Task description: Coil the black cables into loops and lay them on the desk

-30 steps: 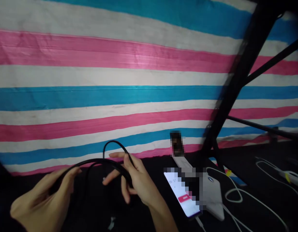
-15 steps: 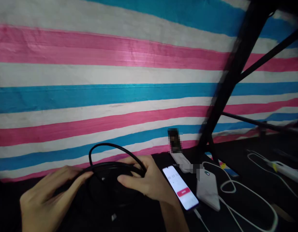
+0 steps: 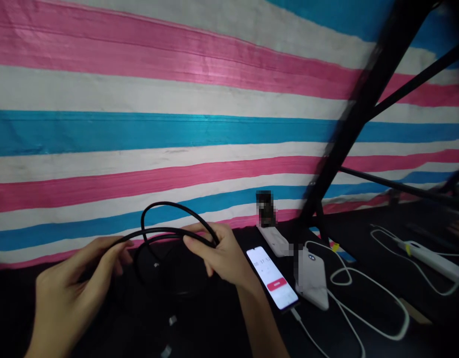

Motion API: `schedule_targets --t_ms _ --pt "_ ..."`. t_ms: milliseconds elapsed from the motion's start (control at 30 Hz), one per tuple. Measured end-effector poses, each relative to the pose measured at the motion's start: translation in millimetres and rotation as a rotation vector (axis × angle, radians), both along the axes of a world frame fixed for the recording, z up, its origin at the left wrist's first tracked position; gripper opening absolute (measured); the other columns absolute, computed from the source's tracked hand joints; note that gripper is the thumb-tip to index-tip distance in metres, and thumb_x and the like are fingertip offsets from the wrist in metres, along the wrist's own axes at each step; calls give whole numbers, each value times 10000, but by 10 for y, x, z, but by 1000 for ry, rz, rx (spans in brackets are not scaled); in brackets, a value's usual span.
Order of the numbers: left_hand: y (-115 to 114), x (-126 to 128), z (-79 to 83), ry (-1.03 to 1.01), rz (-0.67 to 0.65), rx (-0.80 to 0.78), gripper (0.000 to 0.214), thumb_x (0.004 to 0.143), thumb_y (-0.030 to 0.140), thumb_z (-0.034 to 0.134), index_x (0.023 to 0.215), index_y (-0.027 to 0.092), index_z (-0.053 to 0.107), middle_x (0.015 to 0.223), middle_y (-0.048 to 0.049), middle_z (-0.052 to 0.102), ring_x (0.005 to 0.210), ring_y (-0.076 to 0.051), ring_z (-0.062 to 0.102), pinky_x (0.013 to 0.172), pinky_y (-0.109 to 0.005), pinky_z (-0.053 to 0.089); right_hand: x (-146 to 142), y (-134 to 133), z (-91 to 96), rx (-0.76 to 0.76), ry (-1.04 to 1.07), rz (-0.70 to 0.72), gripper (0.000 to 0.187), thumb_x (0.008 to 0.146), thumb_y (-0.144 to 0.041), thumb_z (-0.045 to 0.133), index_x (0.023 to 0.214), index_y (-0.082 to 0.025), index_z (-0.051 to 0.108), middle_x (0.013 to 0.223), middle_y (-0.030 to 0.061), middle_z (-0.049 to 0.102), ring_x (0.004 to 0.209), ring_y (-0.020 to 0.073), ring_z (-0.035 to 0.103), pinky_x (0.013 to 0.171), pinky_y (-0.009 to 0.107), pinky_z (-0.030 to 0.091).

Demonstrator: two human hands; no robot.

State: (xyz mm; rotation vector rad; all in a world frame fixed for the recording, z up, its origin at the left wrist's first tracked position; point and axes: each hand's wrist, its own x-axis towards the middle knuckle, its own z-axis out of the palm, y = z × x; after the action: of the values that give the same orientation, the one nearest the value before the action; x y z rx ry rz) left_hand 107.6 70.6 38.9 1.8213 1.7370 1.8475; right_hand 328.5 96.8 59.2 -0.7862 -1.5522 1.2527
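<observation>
A black cable (image 3: 170, 204) is bent into loose loops between my two hands above a dark surface. My left hand (image 3: 75, 283) pinches one stretch of it between thumb and fingers at the left. At the right, my right hand (image 3: 218, 251) is closed round several gathered strands, the thumb lying on top. One loop arches up above the hands, and another hangs below them, fading against the dark background. Small pale pieces (image 3: 172, 320) show below the loops; whether they belong to the cable I cannot tell.
Right of my right hand lies a lit phone (image 3: 272, 278) with a timer and a plugged-in white cable. Beside it are a white power bank (image 3: 314, 281), looped white cord and a white power strip (image 3: 434, 258). A black metal frame (image 3: 348, 129) slants before the striped tarp (image 3: 158, 132).
My hands have risen slightly with the cable, and the strand between them is drawn straighter. The view has shifted a little, so the phone and power bank sit higher and further left.
</observation>
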Motion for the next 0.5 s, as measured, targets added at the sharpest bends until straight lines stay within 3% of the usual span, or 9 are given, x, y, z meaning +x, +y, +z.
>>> schedule_targets --t_ms 100,167,267,367,500 --pt "24 -10 36 23 -14 -8 191 762 435 578 804 271 666 453 75 509 434 -83 468 470 -190 374 33 136 -72 24 83 83 297 793 -419 625 980 -188 618 600 -41 617 297 11 370 287 140 248" --pt "45 -4 80 -44 6 -13 195 737 431 602 772 251 669 388 82 456 386 -71 420 441 -185 340 51 207 -113 28 138 108 275 849 -439 544 974 -195 563 737 2 673 321 21 462 300 134 286" --pt "77 -1 125 -163 -45 -61 196 716 406 626 758 222 678 342 85 422 335 -57 366 423 -193 304 58 267 -151 -13 172 -3 288 902 -473 426 1001 -218 516 859 32 685 413 65 589 329 136 367" --pt "75 2 156 -233 -84 -52 194 716 382 626 751 198 677 335 82 411 315 -51 340 401 -201 264 64 304 -169 -18 141 -149 308 896 -488 425 1035 -235 532 914 34 679 486 82 632 385 152 453" --pt "12 27 246 -345 31 34 187 704 355 626 670 171 633 314 88 376 274 -47 279 330 -205 180 108 341 -175 79 45 -257 344 889 -495 433 1065 -236 577 962 49 666 618 115 675 453 173 510"
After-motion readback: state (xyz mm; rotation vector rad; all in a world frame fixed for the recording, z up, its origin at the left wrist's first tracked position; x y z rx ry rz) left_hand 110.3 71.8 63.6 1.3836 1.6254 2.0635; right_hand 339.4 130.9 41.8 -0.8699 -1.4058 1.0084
